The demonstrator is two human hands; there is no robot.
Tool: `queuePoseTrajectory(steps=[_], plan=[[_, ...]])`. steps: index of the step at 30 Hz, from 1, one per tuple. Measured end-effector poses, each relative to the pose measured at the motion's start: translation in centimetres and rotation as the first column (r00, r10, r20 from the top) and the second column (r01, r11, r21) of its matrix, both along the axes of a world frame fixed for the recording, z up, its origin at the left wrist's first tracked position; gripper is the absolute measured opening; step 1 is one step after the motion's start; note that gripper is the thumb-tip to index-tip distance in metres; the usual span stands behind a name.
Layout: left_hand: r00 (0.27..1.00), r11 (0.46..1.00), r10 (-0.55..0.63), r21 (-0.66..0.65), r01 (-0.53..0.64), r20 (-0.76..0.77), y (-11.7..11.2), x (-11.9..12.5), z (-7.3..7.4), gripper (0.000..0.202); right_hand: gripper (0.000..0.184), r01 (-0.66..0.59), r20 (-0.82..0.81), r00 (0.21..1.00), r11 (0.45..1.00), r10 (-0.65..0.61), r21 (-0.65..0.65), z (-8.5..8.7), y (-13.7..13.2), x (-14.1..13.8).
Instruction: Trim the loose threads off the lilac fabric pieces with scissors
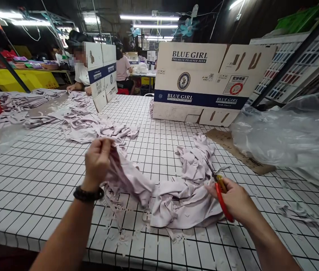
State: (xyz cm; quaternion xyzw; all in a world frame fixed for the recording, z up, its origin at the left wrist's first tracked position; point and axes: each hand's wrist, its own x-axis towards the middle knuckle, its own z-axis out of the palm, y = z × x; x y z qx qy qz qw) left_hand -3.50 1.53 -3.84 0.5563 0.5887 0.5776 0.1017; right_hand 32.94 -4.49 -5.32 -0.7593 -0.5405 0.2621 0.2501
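My left hand (97, 160) is raised a little above the gridded table (35, 169), fingers pinched on the top edge of a pale lilac fabric piece (125, 177) that hangs down from it. That piece runs into a crumpled heap of the same lilac fabric (184, 199) in front of me. My right hand (234, 199) rests at the heap's right side, closed on small thread snips with red handles (221, 195); their blades point up and left over the cloth. A black band circles my left wrist.
More lilac fabric pieces (86, 124) lie spread across the table's left and far side. A flattened Blue Girl carton (204, 82) stands upright ahead, a second carton (103, 75) at left. Clear plastic sheeting (283, 131) lies right. Other people work at the far tables.
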Motion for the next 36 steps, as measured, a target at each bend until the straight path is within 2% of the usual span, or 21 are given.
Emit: queuePoseTrajectory(steps=[2,4,6,7,9,10,11,12,13,14,15,16,18,21,23,25,27,29,31,34,36], plan=[[0.989,0.996,0.058,-0.059,-0.067,-0.136,2.3,-1.5,1.3,0.024,0.023,0.094,0.045,0.995,0.996,-0.094,0.001,-0.1,0.7,1.3],[0.966,0.97,0.014,-0.23,-0.075,-0.258,3.5,-1.8,1.7,0.022,0.022,0.103,0.037,0.994,0.995,-0.103,-0.017,-0.4,1.2,1.6],[0.931,0.908,-0.023,-0.398,-0.133,-0.364,3.3,-0.7,1.2,0.024,0.023,0.037,-0.028,0.999,0.999,-0.038,-0.03,-1.0,1.6,0.9],[0.915,0.882,-0.025,-0.439,-0.17,-0.403,2.7,0.3,0.7,0.028,0.025,-0.003,-0.061,0.998,0.999,0.001,-0.039,-1.4,1.7,0.3],[0.887,0.874,-0.058,-0.454,-0.176,-0.458,0.9,2.9,-0.7,0.037,0.028,-0.077,-0.11,0.991,0.995,0.071,-0.059,-2.4,1.9,-1.2],[0.877,0.884,-0.139,-0.456,-0.099,-0.46,-0.2,4.4,-1.4,0.04,0.026,-0.113,-0.125,0.987,0.991,0.104,-0.065,-2.8,1.9,-2.0],[0.86,0.877,-0.28,-0.477,0.049,-0.426,-1.2,5.9,-2.2,0.041,0.023,-0.144,-0.135,0.982,0.987,0.134,-0.066,-3.2,2.0,-2.8],[0.818,0.815,-0.458,-0.531,0.232,-0.347,-2.1,7.4,-2.9,0.042,0.02,-0.167,-0.143,0.977,0.984,0.157,-0.064,-3.5,2.1,-3.4],[0.755,0.711,-0.611,-0.586,0.389,-0.24,-2.8,8.6,-3.6,0.046,0.017,-0.181,-0.148,0.974,0.982,0.171,-0.058,-3.6,2.2,-3.9],[0.706,0.618,-0.694,-0.62,0.483,-0.141,-3.2,9.7,-4.3,0.047,0.016,-0.182,-0.153,0.973,0.982,0.173,-0.05,-3.6,2.4,-4.1],[0.676,0.548,-0.734,-0.642,0.536,-0.062,-3.4,10.4,-4.9,0.044,0.016,-0.17,-0.156,0.974,0.985,0.162,-0.041,-3.5,2.6,-4.2],[0.677,0.519,-0.736,-0.652,0.553,-0.011,-3.4,10.9,-5.4,0.037,0.017,-0.144,-0.157,0.978,0.989,0.138,-0.03,-3.2,2.8,-4.1],[0.719,0.532,-0.694,-0.65,0.542,0.031,-2.8,11.0,-6.1,0.029,0.02,-0.072,-0.152,0.986,0.997,0.071,-0.002,-2.3,3.2,-3.7],[0.771,0.555,-0.63,-0.642,0.528,0.089,-1.3,9.7,-6.6,0.042,0.023,-0.028,-0.175,0.984,1.0,0.03,0.013,-1.1,3.0,-3.1],[0.809,0.586,-0.58,-0.639,0.499,0.099,-0.7,8.8,-6.7,0.045,0.023,-0.095,-0.24,0.967,0.995,0.083,-0.035,-0.9,2.2,-3.3],[0.853,0.642,-0.517,-0.628,0.44,0.069,-0.7,8.2,-6.8,0.038,0.024,-0.216,-0.343,0.925,0.969,0.164,-0.12,-1.5,1.1,-3.9],[0.896,0.711,-0.445,-0.602,0.363,0.015,-1.5,8.0,-6.7,0.03,0.03,-0.318,-0.441,0.87,0.934,0.218,-0.165,-2.6,0.1,-4.9],[0.902,0.753,-0.431,-0.566,0.337,-0.037,-2.9,8.1,-6.3,0.027,0.033,-0.343,-0.496,0.836,0.929,0.234,-0.141,-3.8,-0.7,-6.0],[0.844,0.735,-0.532,-0.533,0.419,-0.069,-4.5,8.4,-5.8,0.021,0.03,-0.313,-0.511,0.828,0.947,0.232,-0.077,-4.6,-1.0,-6.9],[0.681,0.614,-0.725,-0.545,0.571,-0.103,-6.3,8.7,-5.3,0.021,0.022,-0.27,-0.537,0.815,0.963,0.22,-0.014,-4.6,-0.9,-7.6],[0.631,0.558,-0.767,-0.603,0.57,-0.115,-6.7,8.7,-5.4,0.027,0.023,-0.233,-0.558,0.805,0.972,0.202,0.015,-3.9,-0.5,-7.3]])
